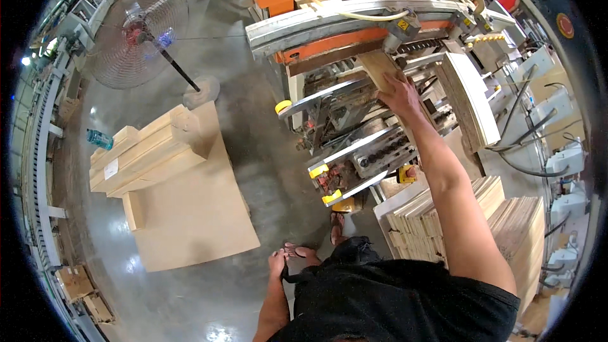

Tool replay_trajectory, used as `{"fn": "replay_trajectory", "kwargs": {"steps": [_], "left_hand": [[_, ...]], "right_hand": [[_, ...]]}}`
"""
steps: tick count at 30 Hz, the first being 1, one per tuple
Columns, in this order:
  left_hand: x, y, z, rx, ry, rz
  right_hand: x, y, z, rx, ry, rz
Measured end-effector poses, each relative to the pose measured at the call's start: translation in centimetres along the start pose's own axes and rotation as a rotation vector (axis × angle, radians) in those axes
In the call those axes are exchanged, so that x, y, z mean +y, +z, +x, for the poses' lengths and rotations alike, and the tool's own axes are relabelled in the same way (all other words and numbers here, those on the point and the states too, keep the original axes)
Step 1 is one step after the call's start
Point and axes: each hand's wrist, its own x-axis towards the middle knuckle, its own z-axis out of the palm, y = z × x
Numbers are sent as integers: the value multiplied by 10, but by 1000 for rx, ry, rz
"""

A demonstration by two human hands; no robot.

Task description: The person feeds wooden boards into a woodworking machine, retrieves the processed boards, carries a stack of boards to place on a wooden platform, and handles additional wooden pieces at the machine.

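The one camera is sitting on my head, looking steeply down over my chest at the floor and forward to the machine. It is bending edges toward the rim and catching my right hand at arm's length.

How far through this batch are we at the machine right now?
Done: a pile of wooden pieces sits on the flat board on the floor to the person's left. In hand: the right hand presses a wooden piece into the machine; the left hand hangs empty. Left: wooden stacks at the right side.
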Motion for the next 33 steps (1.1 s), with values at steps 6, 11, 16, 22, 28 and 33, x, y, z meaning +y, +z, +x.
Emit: {"fn": "replay_trajectory", "kwargs": {"steps": [6,11,16,22,28,33], "left_hand": [[30,11,16,-34,-71,59],[51,-9,34,11,-143,271],[74,-11,51,-5,-89,355],[86,2,53,-2,-117,382],[98,29,41,-89,-77,484],[121,50,17,-105,48,420]], "right_hand": [[18,8,6,31,-58,20],[-8,4,6,78,-37,517],[-7,-8,-1,-19,46,52],[-15,-2,1,23,-33,44],[-10,-5,0,-24,22,169],[-3,-1,2,72,-25,68]]}}
